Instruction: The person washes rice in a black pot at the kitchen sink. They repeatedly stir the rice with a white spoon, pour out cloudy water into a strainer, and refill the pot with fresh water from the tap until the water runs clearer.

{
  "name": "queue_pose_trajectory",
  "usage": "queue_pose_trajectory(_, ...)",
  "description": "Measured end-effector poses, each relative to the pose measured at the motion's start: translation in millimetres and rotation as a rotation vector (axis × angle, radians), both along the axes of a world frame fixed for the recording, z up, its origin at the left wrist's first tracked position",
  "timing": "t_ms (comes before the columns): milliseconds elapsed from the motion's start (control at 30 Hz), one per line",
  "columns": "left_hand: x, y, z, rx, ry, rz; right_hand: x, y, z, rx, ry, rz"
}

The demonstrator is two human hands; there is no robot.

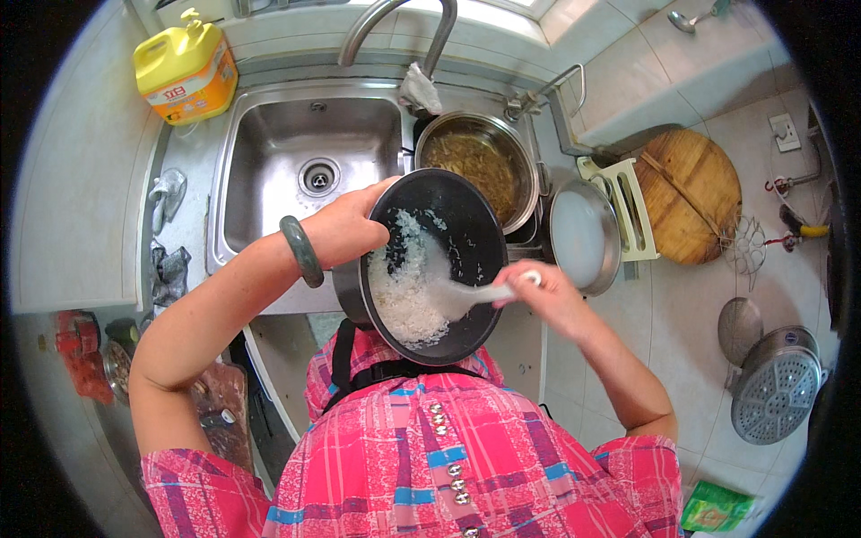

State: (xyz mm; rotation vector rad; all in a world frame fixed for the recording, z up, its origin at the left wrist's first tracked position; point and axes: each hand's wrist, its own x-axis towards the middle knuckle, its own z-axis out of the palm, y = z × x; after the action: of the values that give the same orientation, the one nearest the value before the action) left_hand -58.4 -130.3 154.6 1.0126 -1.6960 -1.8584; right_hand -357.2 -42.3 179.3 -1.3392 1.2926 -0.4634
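Note:
My left hand grips the rim of a dark inner cooking pot, which is tilted so its mouth faces me. White rice lies heaped along the pot's lower left side, with loose grains stuck to the dark wall. My right hand is closed around the handle of a white plastic rice paddle. The paddle's blade is inside the pot, against the rice, and is slightly blurred. The pot is close to my body, in front of the counter edge.
Behind the pot are a steel sink basin and a steel pot of brownish liquid. To the right stand a metal bowl of cloudy white liquid, a cream plastic rack and a round wooden cutting board. A yellow detergent jug sits back left, below a faucet's level.

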Motion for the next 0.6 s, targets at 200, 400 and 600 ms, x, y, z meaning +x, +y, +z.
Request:
queue_pose_trajectory(200, -4, 0, 3, 0.023, 0.033, -0.031, 32, -24, 11, -0.297, 0.048, 0.035)
queue_pose_trajectory(400, -8, 5, 8, -0.041, 0.028, -0.048, 30, -39, -3, -0.558, 0.418, 0.39)
queue_pose_trajectory(600, 2, 12, 7, 0.03, 0.009, 0.011, 23, -1, -15, 0.21, -0.102, 0.134)
